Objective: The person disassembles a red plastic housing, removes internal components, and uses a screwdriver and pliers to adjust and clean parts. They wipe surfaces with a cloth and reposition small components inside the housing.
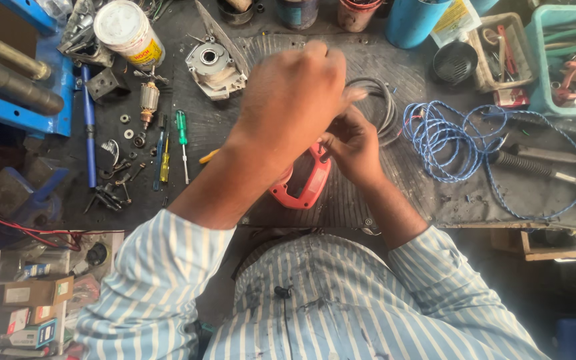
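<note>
While left hand (293, 100) covers, right hand (351, 143) — red handle (311, 183)

Bright even daylight, soft shadows, slight motion blur, wide-angle edge distortion.

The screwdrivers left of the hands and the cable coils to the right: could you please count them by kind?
Screwdrivers: 2, a green-handled screwdriver and a yellow-handled screwdriver.
Cable coils: 2, a blue cable and a grey cable.
Total: 4.
The left hand and right hand are over a red handle.
</note>
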Motion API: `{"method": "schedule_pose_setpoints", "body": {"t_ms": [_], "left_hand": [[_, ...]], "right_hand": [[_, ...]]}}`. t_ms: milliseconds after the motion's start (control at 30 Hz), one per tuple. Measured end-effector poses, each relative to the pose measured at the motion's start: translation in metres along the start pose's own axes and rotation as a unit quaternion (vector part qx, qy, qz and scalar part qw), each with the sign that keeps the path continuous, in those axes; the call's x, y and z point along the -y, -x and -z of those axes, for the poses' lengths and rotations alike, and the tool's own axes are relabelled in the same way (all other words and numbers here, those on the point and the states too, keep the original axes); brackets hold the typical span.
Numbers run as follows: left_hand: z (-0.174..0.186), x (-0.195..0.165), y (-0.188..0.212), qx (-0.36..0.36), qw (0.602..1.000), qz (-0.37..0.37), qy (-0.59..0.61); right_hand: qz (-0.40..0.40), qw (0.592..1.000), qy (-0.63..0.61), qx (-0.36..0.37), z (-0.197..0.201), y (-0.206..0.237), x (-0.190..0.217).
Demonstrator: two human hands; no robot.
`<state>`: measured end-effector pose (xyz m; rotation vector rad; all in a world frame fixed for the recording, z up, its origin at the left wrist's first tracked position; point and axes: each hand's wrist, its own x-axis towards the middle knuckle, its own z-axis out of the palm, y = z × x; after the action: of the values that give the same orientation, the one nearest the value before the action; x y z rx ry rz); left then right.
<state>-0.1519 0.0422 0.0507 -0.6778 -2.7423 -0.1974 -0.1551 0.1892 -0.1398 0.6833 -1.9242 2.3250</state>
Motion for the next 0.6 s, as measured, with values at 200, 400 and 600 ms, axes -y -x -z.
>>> {"method": "schedule_pose_setpoints", "body": {"t_ms": [200, 400, 600], "left_hand": [[-0.014, 0.003, -0.011, 0.035, 0.991, 0.131, 0.013], [-0.068, 0.049, 0.02, -0.054, 0.906, 0.095, 0.408], [-0.129, 0.048, 0.054, 0.095, 0.931, -0.008, 0.352]], "right_hand": [[-0.144, 0.986, 0.04, -0.078, -0.003, -0.001, -0.002], [0.0, 0.989, 0.14, -0.039, 0.011, 0.003, -0.01], [0.151, 0.926, 0.342, -0.051, 0.007, 0.004, -0.002]]}}
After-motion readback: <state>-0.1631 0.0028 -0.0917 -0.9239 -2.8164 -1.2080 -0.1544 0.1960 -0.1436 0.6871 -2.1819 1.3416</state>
